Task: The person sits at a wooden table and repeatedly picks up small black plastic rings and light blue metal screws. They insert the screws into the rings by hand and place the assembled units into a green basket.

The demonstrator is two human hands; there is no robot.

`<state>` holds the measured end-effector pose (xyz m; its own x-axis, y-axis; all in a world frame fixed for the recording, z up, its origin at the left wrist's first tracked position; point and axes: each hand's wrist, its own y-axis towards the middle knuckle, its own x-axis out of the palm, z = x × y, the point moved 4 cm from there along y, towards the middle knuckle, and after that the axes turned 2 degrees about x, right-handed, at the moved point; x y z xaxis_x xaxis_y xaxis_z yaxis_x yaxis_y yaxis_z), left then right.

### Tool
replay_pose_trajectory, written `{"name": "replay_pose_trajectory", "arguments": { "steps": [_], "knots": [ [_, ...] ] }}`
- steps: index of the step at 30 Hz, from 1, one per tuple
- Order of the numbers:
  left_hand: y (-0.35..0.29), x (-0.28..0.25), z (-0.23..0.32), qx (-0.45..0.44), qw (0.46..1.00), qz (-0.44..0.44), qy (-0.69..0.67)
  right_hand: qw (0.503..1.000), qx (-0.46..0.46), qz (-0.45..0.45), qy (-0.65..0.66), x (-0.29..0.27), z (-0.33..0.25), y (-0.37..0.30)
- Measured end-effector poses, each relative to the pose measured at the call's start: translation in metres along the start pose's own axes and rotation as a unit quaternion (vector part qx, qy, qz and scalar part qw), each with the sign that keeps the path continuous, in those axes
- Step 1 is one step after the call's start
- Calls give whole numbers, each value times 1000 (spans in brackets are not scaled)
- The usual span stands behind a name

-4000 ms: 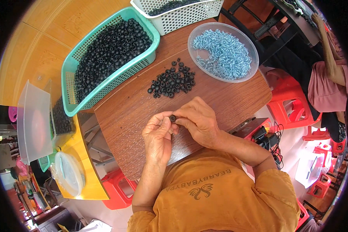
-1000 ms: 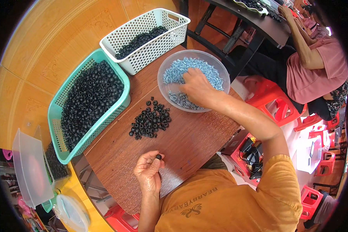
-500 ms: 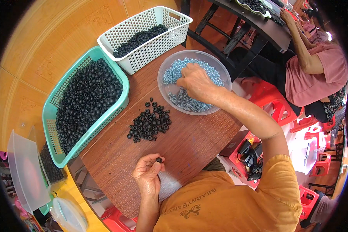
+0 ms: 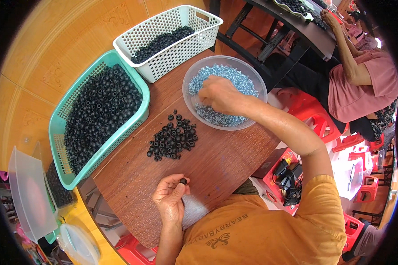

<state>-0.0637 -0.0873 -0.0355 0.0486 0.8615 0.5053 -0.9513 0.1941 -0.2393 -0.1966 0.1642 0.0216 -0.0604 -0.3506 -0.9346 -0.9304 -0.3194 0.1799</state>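
Note:
My left hand is raised over the near part of the wooden table, pinching one small black hollow round piece between thumb and fingers. My right hand reaches down into a clear round tub of small bluish transparent pieces. Its fingers are drawn together and bent into the contents; their tips are hidden, so whatever they hold does not show. Between the hands lies a loose heap of similar black round pieces on the wooden table.
A green basket full of black round pieces stands at the left. Behind it, a white basket holds smaller black pieces. Red stools and a box with black cables are at the right. A person in pink works at another table.
My right hand has shifted slightly left within the tub, its fingers lower among the bluish pieces. My left hand keeps its pinch on the black piece, nearly still.

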Motion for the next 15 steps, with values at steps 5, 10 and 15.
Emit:
{"name": "replay_pose_trajectory", "arguments": {
  "steps": [5, 10, 15],
  "knots": [
    [0, -1, -1, 1, 1000, 9, 5, 943, 85, 15, 323, -11, 1, -6],
    [0, 1, 0, 6, 1000, 3, 7, 883, 162, -1, 440, -13, 2, -17],
    [0, 1, -1, 9, 1000, 9, 8, 873, 198, -6, 445, -18, -12, -24]
  ]
}}
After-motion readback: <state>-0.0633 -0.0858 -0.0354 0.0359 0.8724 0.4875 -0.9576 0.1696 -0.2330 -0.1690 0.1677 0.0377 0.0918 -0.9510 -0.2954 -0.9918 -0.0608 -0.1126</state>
